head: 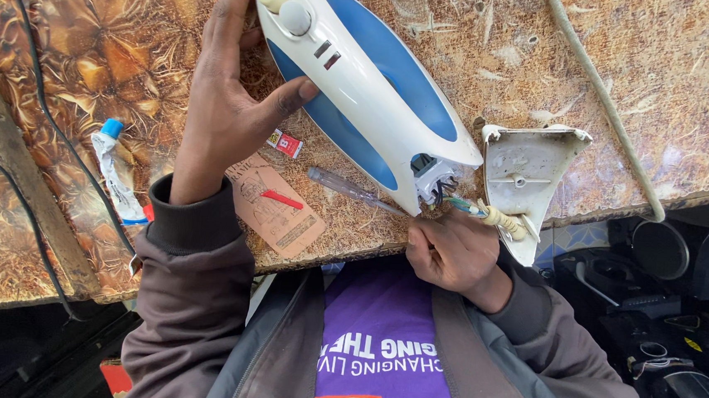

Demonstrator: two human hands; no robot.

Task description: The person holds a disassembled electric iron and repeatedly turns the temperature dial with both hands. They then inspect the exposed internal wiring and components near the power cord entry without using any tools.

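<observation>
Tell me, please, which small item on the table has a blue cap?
The tube, left of the left hand; the small red box and screwdriver have none.

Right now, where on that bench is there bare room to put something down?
Bare bench lies right of the cord, above the loose white cover. Another patch sits at top left, between the tube and the left hand. It is crowded around the iron, screwdriver, card and right hand.

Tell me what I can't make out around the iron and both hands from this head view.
- Iron: soleplate faces away; nose hidden behind the left hand.
- Wires at the open rear: connections too small.
- Right hand: fingertips curl under, grip unclear.
- Cord: cut off by the top edge.
</observation>
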